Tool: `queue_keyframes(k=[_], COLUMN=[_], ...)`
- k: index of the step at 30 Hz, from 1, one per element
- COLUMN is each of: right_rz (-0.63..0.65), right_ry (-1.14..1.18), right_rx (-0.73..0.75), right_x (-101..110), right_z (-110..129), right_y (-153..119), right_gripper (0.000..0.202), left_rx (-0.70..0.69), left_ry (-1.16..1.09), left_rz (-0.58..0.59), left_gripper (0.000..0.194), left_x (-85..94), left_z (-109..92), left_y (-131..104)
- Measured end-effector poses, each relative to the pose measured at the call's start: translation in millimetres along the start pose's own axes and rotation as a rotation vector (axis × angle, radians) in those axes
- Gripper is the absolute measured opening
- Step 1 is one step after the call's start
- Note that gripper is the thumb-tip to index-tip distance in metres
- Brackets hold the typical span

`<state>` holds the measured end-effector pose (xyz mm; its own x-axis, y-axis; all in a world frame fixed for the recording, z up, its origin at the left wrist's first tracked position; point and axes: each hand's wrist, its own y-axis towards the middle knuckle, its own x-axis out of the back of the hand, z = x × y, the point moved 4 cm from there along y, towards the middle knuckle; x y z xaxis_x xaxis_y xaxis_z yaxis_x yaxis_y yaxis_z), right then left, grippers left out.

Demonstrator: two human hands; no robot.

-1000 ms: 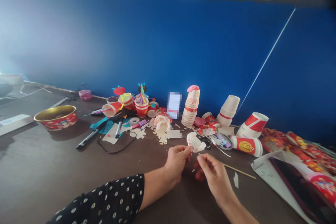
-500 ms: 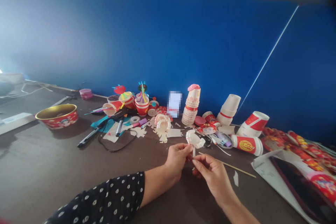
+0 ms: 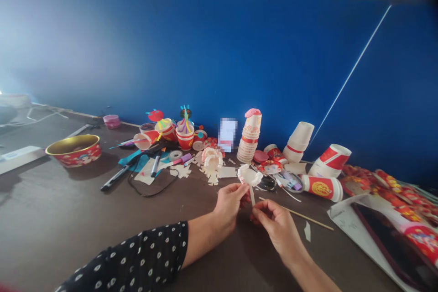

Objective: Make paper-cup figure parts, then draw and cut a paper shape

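Observation:
A curved white paper piece (image 3: 250,176) with a notched edge and a narrow strip hanging from it is held up off the dark table. My left hand (image 3: 231,207) pinches it near the base of its curved part. Lower down, my right hand (image 3: 273,223) grips the strip's end between thumb and fingers. Behind my left hand lies a similar white cut paper shape (image 3: 212,164).
Stacked paper cups (image 3: 249,139) stand behind the hands. A thin stick (image 3: 310,217) and a white scrap (image 3: 308,232) lie right of my right hand. Markers (image 3: 155,165) and a red-gold bowl (image 3: 77,153) are leftward; a tablet (image 3: 390,242) is at right.
The curved paper piece has shifted slightly left and up and tilted, showing more of the strip between my hands. Both hands keep their grip.

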<state>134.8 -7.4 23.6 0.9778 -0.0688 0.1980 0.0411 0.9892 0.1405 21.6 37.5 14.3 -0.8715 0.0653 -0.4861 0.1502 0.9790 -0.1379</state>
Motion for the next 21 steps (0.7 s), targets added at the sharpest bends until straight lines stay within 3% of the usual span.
queue_keyframes(k=[6, 14, 21], right_rz=[-0.021, -0.066, 0.009], right_ry=[0.002, 0.223, 0.099], right_rx=[-0.011, -0.136, -0.143], right_x=[-0.4, -1.2, -2.5], right_z=[-2.1, -7.2, -8.6], right_y=[1.3, 3.6, 3.5], right_gripper=[0.016, 0.027, 0.019], left_rx=[-0.035, -0.016, -0.052], left_ry=[0.015, -0.039, -0.012], left_rz=[-0.002, 0.012, 0.028], left_gripper=[0.032, 0.032, 0.030], left_x=[0.6, -1.4, -2.0], left_z=[0.4, -0.5, -2.3], left_y=[1.1, -1.5, -2.3])
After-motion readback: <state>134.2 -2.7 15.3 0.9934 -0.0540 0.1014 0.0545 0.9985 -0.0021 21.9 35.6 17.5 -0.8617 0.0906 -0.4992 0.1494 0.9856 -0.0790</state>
